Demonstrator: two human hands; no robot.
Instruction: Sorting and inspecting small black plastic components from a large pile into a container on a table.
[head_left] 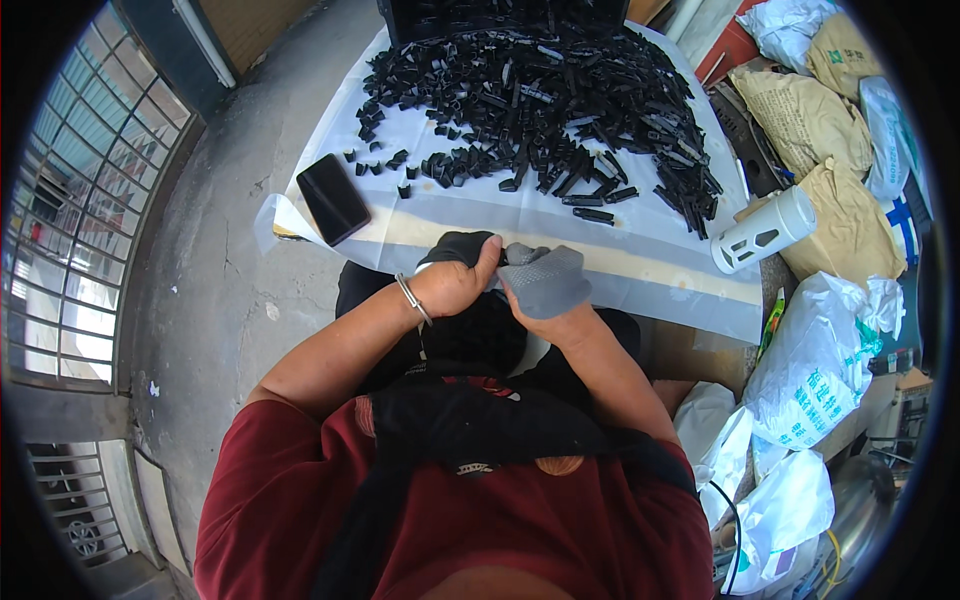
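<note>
**Maroon shirt nearest, hands meeting**

We see the left hand and right hand touching, fingers curled; what they pinch, we cannot tell. Black pieces lie heaped beyond, on the white sheet.

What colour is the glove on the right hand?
The glove is grey, with small pale dots; the head view shows it best.

Elongated, narrow black plastic pieces: loose, heaped at mixed angles, centre and right of the white-covered counter | short, angular black plastic pieces: loose, scattered, left side | small dark piece: between left hand and right hand, mostly hidden, shape unclear
</note>
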